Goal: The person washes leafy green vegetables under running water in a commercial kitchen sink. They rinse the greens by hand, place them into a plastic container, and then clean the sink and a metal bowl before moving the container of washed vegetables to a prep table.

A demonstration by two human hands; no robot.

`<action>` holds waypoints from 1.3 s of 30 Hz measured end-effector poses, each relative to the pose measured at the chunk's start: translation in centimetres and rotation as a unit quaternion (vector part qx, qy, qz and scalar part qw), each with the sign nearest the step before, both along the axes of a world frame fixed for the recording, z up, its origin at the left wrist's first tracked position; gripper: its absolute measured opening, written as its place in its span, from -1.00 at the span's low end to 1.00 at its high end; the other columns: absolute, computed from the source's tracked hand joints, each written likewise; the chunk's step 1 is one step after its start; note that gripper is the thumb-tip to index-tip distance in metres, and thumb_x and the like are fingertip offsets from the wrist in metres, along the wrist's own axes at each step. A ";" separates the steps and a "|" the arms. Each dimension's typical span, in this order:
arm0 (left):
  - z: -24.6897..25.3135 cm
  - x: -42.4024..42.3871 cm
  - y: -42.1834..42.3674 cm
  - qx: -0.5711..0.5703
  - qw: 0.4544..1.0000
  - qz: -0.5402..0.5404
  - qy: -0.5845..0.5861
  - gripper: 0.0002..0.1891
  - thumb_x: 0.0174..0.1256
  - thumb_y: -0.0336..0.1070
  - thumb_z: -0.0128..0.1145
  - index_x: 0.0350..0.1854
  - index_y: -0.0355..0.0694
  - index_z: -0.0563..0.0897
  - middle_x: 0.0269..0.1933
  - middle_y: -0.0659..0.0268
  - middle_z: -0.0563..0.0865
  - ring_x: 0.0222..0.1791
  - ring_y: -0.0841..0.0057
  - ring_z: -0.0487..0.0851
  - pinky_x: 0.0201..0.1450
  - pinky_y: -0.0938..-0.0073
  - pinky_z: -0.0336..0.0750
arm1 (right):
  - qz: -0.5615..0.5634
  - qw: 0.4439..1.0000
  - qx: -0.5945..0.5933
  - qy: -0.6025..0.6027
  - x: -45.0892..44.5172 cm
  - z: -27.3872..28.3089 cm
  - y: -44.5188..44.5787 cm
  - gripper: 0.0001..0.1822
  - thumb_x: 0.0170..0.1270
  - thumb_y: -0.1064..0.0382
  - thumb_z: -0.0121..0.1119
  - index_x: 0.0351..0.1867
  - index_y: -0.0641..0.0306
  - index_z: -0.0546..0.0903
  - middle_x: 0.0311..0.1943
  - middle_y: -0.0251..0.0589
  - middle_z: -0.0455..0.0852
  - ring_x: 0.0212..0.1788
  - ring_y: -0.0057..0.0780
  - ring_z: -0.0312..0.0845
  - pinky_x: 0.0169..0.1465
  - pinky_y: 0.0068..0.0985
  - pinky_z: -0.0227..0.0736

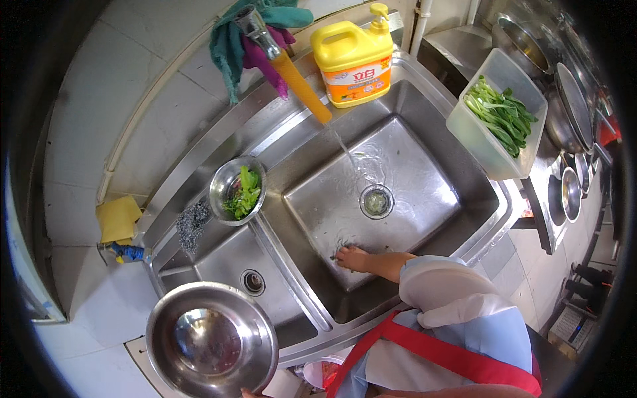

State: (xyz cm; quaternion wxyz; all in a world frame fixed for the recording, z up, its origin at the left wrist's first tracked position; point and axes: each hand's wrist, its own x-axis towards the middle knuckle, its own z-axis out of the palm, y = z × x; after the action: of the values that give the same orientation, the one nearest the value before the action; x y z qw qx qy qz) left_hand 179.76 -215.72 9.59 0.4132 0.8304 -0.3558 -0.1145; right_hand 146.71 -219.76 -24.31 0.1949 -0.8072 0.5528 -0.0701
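My right hand (352, 259) reaches down to the floor of the large stainless-steel sink basin (318, 199), fingers loosely bent. Small green scraps lie around its fingertips; whether it pinches any cannot be made out. At the bottom edge, fingers of my left hand (249, 393) grip the rim of a wide steel bowl (206, 343). This bowl looks empty and overlaps the corner of the smaller sink basin (224, 263). Water runs from the tap's orange hose (301, 89) onto the large basin's floor, near the drain strainer (376, 201), which holds pale green bits.
A small steel bowl (213, 191) of leaf scraps sits across the divider, beside a steel-wool scourer (192, 226). A yellow detergent jug (353, 64) stands at the back. On the right, a plastic tub (535, 134) holds leafy greens (500, 114). Cloths (224, 54) hang behind the tap.
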 end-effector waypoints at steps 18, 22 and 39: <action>1.4 -5.1 -1.8 0.157 0.985 -0.015 -0.071 -0.56 0.19 -0.06 -0.20 -0.21 -0.44 0.45 -0.18 -0.03 0.45 -0.20 0.25 0.37 -0.10 0.30 0.23 | -0.123 0.988 0.093 -0.007 -8.5 0.6 -0.8 -0.78 -0.07 0.30 -0.05 -0.35 0.26 0.50 -0.19 -0.03 0.47 -0.14 -0.21 0.41 -0.13 -0.35 0.34; 0.4 -3.9 -1.6 0.122 0.992 -0.004 -0.045 -0.56 0.17 -0.07 -0.18 -0.21 -0.42 0.47 -0.22 -0.03 0.47 -0.23 0.25 0.41 -0.13 0.31 0.28 | 0.033 0.995 -0.054 -0.076 0.5 1.8 0.4 -0.80 -0.04 0.20 -0.08 -0.41 0.20 0.50 -0.31 -0.13 0.45 -0.17 -0.29 0.41 -0.20 -0.35 0.37; -0.3 -3.4 -1.0 0.137 0.985 -0.059 -0.091 -0.52 0.11 -0.10 -0.08 -0.27 -0.59 0.39 -0.30 -0.11 0.51 -0.31 0.28 0.47 -0.23 0.36 0.38 | -0.370 0.912 0.179 -0.004 -14.5 -1.1 1.5 -0.78 -0.09 0.37 -0.06 -0.33 0.27 0.49 -0.18 -0.03 0.45 -0.27 -0.18 0.48 -0.29 -0.32 0.40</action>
State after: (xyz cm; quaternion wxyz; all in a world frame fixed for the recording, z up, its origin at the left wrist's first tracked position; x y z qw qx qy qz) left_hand 176.40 -216.76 9.33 0.2538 0.8637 -0.4211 -0.1106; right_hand 132.20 -218.23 -25.45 0.2979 -0.4959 0.8147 -0.0405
